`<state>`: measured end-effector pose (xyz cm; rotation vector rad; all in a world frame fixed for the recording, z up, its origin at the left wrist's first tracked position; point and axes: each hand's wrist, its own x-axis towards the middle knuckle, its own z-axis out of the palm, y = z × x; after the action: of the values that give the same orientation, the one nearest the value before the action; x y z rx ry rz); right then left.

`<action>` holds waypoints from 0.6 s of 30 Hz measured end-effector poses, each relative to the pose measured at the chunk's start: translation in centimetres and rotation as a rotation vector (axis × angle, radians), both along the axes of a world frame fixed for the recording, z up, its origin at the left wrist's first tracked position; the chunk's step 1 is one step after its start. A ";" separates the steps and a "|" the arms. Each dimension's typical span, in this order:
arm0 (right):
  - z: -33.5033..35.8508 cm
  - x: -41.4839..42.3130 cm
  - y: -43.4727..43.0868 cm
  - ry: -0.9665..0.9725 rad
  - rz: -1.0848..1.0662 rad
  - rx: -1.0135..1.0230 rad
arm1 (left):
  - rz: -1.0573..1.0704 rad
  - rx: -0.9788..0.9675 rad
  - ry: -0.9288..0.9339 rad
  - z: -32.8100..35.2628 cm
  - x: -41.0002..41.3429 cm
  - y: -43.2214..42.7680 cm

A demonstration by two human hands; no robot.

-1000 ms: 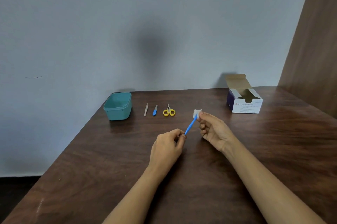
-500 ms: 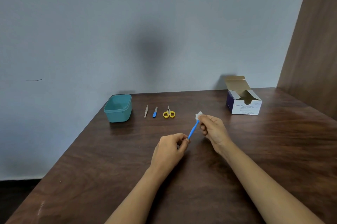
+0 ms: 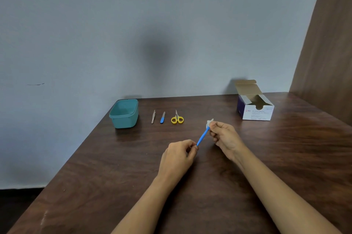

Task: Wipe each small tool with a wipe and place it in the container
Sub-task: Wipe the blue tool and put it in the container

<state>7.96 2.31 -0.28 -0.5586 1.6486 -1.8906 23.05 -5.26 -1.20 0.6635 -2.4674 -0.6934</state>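
Note:
My left hand (image 3: 178, 154) pinches the near end of a thin blue tool (image 3: 203, 136) held above the table. My right hand (image 3: 225, 135) pinches a small white wipe (image 3: 209, 123) around the tool's far end, hiding its tip. At the back left stands an open teal container (image 3: 124, 113); nothing shows inside it. To its right lie a metal tweezers (image 3: 153, 117), a small blue-handled tool (image 3: 162, 118) and yellow-handled scissors (image 3: 177, 118) in a row.
An open white and blue box of alcohol swabs (image 3: 255, 107) stands at the back right of the dark wooden table (image 3: 114, 176). A grey wall runs behind the table and a brown wooden panel (image 3: 329, 53) rises on the right.
My right hand with the wipe has shifted slightly along the blue tool near its far end. My left hand keeps its pinch on the near end.

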 end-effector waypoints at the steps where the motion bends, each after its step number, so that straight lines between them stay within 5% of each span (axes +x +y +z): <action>1: 0.0 0.0 0.0 -0.010 0.005 -0.002 | 0.000 -0.002 -0.005 0.0 0.0 0.0; 18: -0.1 0.1 -0.6 0.102 0.013 0.077 | 0.008 -0.037 -0.020 0.1 -0.1 0.1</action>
<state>8.05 1.75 -0.40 -0.6416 1.7708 -1.8075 22.97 -5.19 -1.11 0.6684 -2.4882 -0.6391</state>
